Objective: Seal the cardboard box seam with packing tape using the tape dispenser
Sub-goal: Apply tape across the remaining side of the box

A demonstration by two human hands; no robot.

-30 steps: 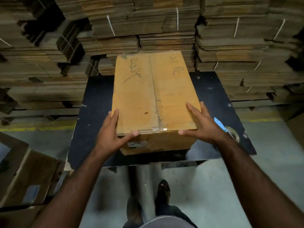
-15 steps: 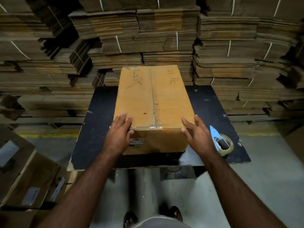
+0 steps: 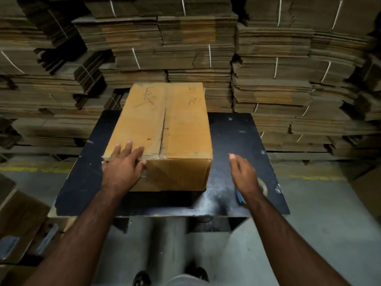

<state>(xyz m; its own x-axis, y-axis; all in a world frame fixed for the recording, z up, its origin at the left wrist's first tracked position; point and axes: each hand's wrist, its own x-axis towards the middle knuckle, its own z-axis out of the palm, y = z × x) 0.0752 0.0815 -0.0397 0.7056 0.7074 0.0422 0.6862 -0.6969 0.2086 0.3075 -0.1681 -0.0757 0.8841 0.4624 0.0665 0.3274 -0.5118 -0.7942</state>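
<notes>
From the head camera we look down on a brown rectangular cardboard box standing on a black, scuffed flat table, its long side running away from us. The box's two top flaps are folded down and meet in a centre seam that runs the length of the lid; we see dark handwritten scribbles on both flaps near the far end, and a short scrap of clear tape at the seam's near end. Our left hand lies flat over the near left corner of the box, fingers straight and spread on the top flap and the thumb lying along the near top edge, so it presses rather than grips. Our right hand is off the box, over the bare table to its right, fingers straight and close together and holding nothing. Just beyond that wrist and partly hidden by it lies the tape dispenser with its tan roll of packing tape and blue blade piece, resting on the table near its right front corner, apart from the box. Behind the table rise tall stacks of flattened brown cardboard sheets tied in bundles with white string. At lower left lie more brown cartons, and beneath the table's edge we see the grey concrete floor and our own feet.
</notes>
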